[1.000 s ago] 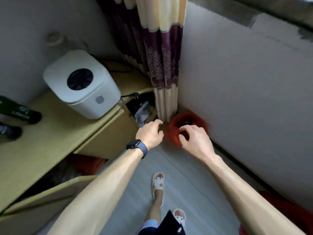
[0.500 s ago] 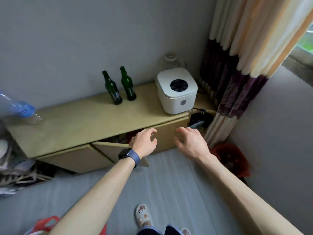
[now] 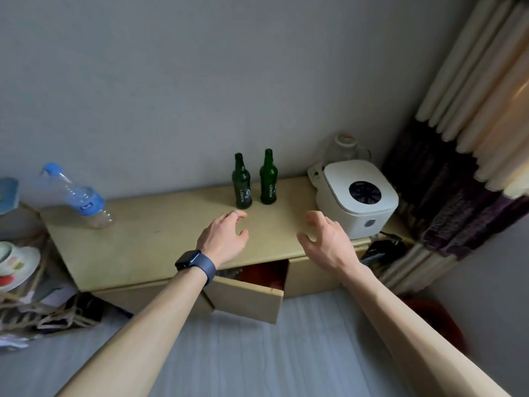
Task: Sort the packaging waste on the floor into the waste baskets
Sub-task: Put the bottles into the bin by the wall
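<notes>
Your left hand (image 3: 226,239) and right hand (image 3: 326,243) hover empty, fingers loosely spread. The green bottles (image 3: 242,186) look next; grip low.

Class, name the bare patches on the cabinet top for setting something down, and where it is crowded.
Widest free patch: cabinet top between the plastic bottle and the green bottles. Narrower one: between the green bottles and the white appliance. Crowded: right end, around appliance and jar.

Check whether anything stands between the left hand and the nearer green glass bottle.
Nothing visible does. The left hand hovers open just before the left dark green glass bottle; only bare pale yellow wooden cabinet top lies between.
</notes>
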`<action>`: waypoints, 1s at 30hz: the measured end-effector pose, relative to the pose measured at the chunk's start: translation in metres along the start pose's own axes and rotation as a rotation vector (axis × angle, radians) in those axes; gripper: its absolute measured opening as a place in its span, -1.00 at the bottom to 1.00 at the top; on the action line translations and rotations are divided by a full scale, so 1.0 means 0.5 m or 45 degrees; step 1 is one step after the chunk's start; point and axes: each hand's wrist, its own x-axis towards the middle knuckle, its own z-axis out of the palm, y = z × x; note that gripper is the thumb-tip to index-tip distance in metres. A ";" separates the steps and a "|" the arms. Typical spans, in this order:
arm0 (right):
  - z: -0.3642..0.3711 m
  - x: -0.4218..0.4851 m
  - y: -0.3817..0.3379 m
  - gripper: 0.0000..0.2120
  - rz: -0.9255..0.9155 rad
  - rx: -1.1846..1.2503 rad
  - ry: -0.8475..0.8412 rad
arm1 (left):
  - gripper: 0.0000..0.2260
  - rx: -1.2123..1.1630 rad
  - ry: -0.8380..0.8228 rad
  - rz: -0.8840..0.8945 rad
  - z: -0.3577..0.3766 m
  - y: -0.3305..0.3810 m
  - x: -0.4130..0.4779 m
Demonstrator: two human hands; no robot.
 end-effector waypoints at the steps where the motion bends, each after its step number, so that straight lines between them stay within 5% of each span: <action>1: 0.004 0.016 -0.009 -0.53 0.014 0.010 0.006 | -0.65 0.000 0.006 0.002 -0.014 -0.011 0.018; 22: 0.163 0.645 -0.052 -0.23 0.387 0.311 -0.117 | -0.29 -0.362 -0.143 -0.315 0.015 -0.127 0.536; 30: 0.221 0.714 -0.029 -0.44 0.341 0.310 -0.103 | -0.61 -0.524 -0.145 -0.223 0.086 -0.140 0.651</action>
